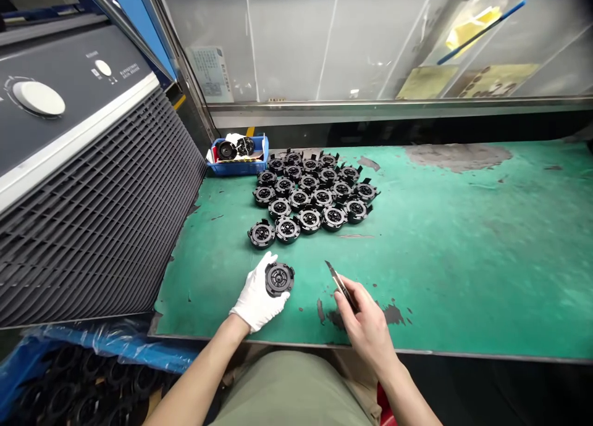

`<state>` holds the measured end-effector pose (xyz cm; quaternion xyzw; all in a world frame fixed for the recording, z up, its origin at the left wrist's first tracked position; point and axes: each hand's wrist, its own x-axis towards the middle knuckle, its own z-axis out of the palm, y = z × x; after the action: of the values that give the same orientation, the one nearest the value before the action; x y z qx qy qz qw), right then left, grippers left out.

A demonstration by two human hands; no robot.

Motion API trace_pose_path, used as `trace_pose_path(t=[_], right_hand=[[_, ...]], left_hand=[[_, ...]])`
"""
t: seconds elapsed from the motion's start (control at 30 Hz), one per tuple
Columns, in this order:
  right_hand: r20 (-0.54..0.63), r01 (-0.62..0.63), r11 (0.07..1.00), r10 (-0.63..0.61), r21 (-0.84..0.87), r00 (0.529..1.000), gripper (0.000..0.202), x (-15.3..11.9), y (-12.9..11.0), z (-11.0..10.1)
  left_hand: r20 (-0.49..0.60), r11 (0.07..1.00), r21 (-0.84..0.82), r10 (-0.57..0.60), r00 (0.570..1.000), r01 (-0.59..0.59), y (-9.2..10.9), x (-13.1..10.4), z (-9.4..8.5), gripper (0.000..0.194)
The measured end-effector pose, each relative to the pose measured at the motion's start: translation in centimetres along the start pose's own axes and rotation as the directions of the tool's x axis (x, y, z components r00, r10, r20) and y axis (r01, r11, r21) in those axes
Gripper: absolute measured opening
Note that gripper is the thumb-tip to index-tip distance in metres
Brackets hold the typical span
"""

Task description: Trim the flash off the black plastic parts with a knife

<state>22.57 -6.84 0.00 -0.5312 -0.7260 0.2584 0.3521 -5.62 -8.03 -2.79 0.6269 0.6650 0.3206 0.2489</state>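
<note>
My left hand (260, 297), in a white glove, grips a round black part (279, 279) by its edge, low over the front of the green table. Bare and a little to the right, my right hand (364, 315) is closed around a utility knife (340, 284), whose dark blade points up and left. A gap of table lies between blade and held part. Beyond my hands, several similar round black parts (309, 218) stand in close rows, faces up, with small tabs on their rims.
A blue bin (238, 168) with black parts and papers sits behind the rows at left. A large grey slatted machine (92, 191) borders the table (463, 247) on the left. Below it, a blue-lined container (115, 346) holds more black parts. A glazed partition (296, 43) rises behind.
</note>
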Motion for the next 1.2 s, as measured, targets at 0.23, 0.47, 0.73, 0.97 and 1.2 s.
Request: trace_pose_path(t=[0.23, 0.47, 0.73, 0.97, 1.2], right_hand=[[0.177, 0.155, 0.988, -0.152, -0.007, 0.972, 0.027, 2.2, -0.7, 2.5], [0.177, 0.018, 1.000, -0.018, -0.002, 0.984, 0.018, 2.0, 0.0, 2.3], [0.353, -0.121, 0.987, 0.075, 0.108, 0.933, 0.022, 0.8, -2.9, 3.7], [0.534, -0.189, 0.943, 0.015, 0.273, 0.846, 0.027, 1.9, -6.6, 6.3], [0.591, -0.304, 0.883, 0.038, 0.357, 0.805, 0.030, 2.6, -7.4, 7.4]], left_hand=[[-0.029, 0.997, 0.039, 0.066, 0.997, -0.065, -1.3, -0.8, -1.6, 0.098], [-0.108, 0.973, 0.106, 0.217, 0.970, -0.206, -2.7, -3.7, -2.9, 0.090], [-0.184, 0.962, 0.195, 0.226, 0.957, -0.189, -3.5, -5.9, -4.2, 0.098], [-0.182, 0.963, 0.195, 0.223, 0.958, -0.187, -3.7, -5.7, -4.3, 0.089], [-0.155, 0.987, 0.043, 0.159, 0.975, -0.154, -3.7, -5.6, -4.6, 0.088]])
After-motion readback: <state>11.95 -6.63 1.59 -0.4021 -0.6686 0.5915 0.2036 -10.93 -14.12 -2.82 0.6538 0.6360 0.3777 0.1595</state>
